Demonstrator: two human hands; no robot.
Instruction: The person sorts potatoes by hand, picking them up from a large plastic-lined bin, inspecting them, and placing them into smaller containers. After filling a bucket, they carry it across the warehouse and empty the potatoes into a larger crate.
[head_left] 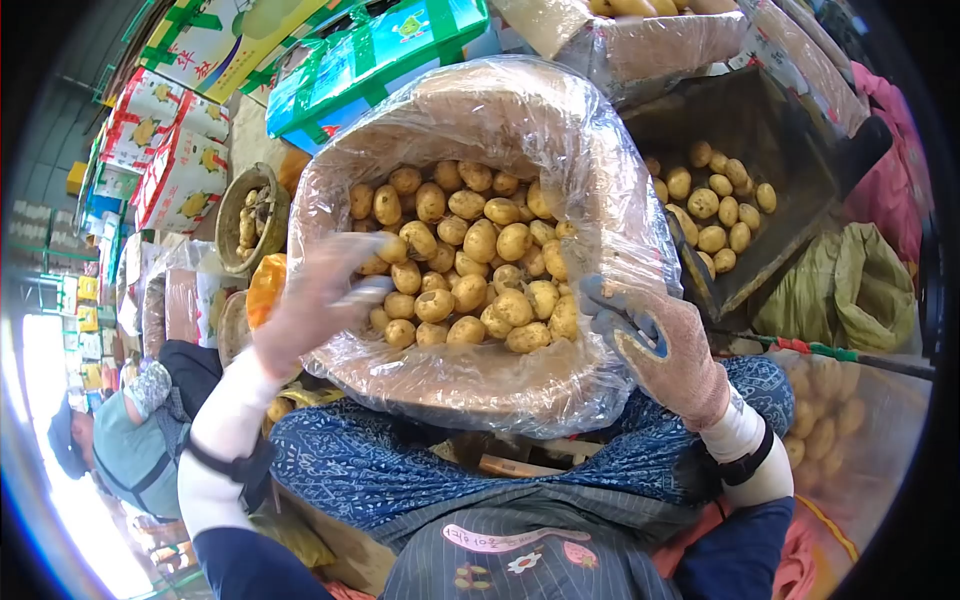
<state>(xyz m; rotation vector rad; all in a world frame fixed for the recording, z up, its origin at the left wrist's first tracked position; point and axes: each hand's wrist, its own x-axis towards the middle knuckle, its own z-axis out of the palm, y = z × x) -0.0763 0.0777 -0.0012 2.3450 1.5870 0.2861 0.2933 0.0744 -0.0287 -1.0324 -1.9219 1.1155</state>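
Many potatoes [481, 241] lie inside our plastic-lined container [450, 105]; our left hand [322, 298] and right hand [668, 350] look spread, grasping nothing. Snagging the loose liner [612, 190] could make us spill some.

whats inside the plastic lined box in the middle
The plastic-lined box holds many yellowish-brown potatoes. The blurred left hand covers part of its left side. The upper potatoes hide the bottom, so how deep they go can't be seen.
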